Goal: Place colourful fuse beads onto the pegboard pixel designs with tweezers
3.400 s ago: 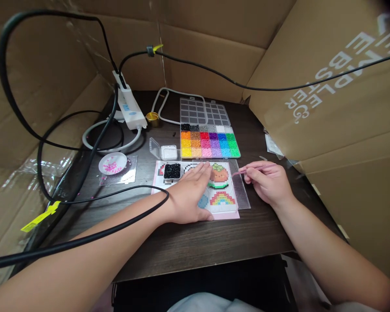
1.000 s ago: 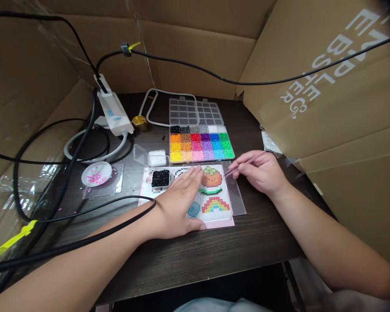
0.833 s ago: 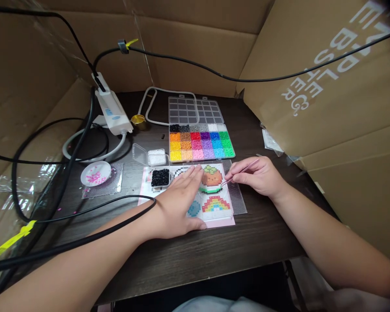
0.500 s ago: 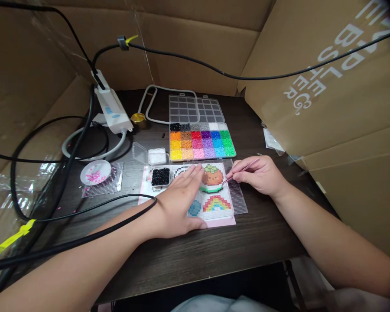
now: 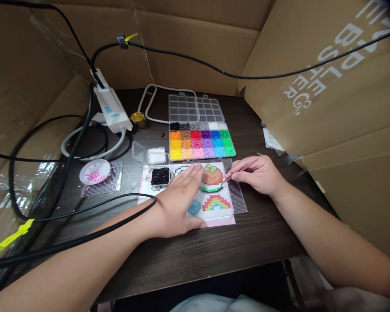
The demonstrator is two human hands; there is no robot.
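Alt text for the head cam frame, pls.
The right hand holds thin tweezers, tip at an orange bead picture on a white pegboard, while the left hand lies flat on that board. Behind them on the dark table sits an open bead box sorted by colour; cardboard walls and black cables surround it.

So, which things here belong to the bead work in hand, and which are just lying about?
In use: left hand flat on the pegboard; right hand holding tweezers, tip at the pegboard; black-bead tray; sorted bead box.
Lying about: pink-bead dish on a spare pegboard; white-bead case; gold cap; white adapter; black cables.
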